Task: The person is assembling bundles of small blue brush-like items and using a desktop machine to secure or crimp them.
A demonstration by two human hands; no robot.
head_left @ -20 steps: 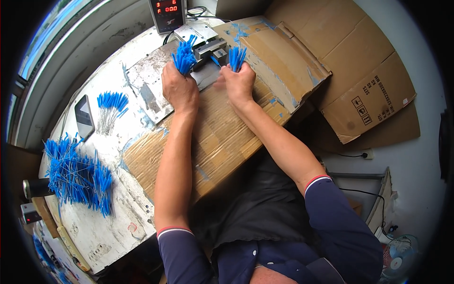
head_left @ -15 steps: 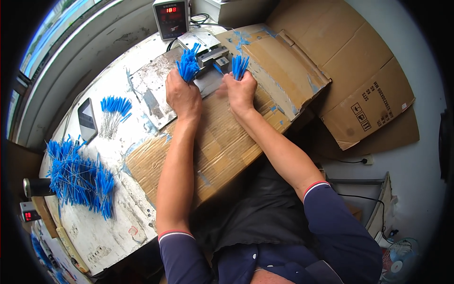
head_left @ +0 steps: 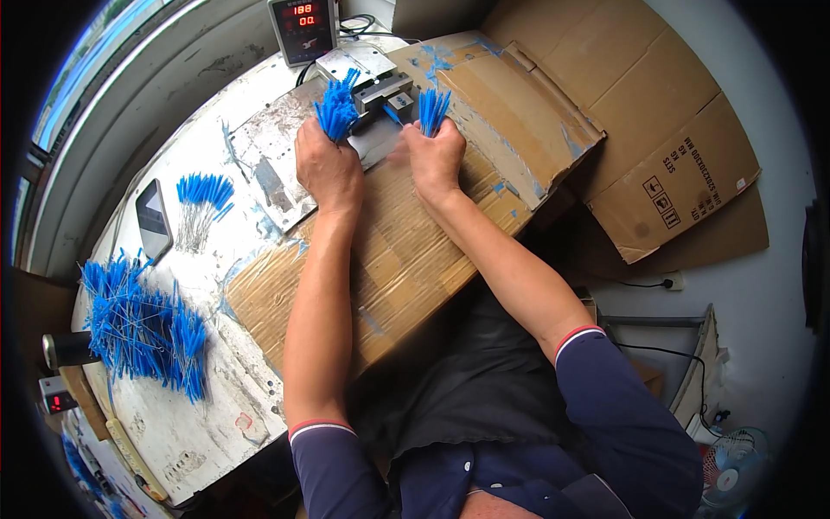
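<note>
Bright blue colours the left bundle [head_left: 336, 109] and the right bundle [head_left: 434, 111]. The loose pile [head_left: 130, 316] mixes the same blue with silvery grey. The surface [head_left: 190, 432] is white, blotched grey and brown; the cardboard [head_left: 411, 246] is tan, streaked with blue. Navy sleeves [head_left: 605, 381] carry 2 trim stripes [head_left: 577, 336], red and white; the apron [head_left: 493, 389] is black. Red digits [head_left: 303, 10] glow on a dark display [head_left: 303, 45]; the carton flap [head_left: 674, 186] bears black print.

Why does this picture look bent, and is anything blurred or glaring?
Head view: the fisheye lens bows the window frame; head view: the right hand smears along its left edge, likely from motion; head view: glare whitens the table near the phone.
</note>
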